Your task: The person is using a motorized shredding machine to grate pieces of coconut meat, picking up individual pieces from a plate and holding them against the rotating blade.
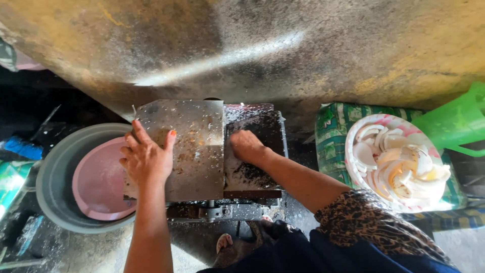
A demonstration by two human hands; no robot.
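Nearest you, your bare foot (pixel 224 242) shows under the grating machine (pixel 222 151). Your left hand (pixel 146 159) lies open, fingers spread flat on the machine's metal cover plate (pixel 194 131). Your right hand (pixel 246 146) is curled closed, pressing down into the dark hopper (pixel 260 124) beside that plate; whatever it holds is hidden. Left sits a pink bowl (pixel 98 184) inside a grey basin (pixel 55 177). Right, a basket of white coconut pieces (pixel 396 162) rests on a green sack (pixel 331 136).

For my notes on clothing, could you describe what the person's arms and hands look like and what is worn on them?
Both forearms are bare, without gloves, rings or a watch. The left hand has an orange-painted thumbnail. The right hand shows no visible nail paint. Near the right elbow, a brown patterned sleeve begins.
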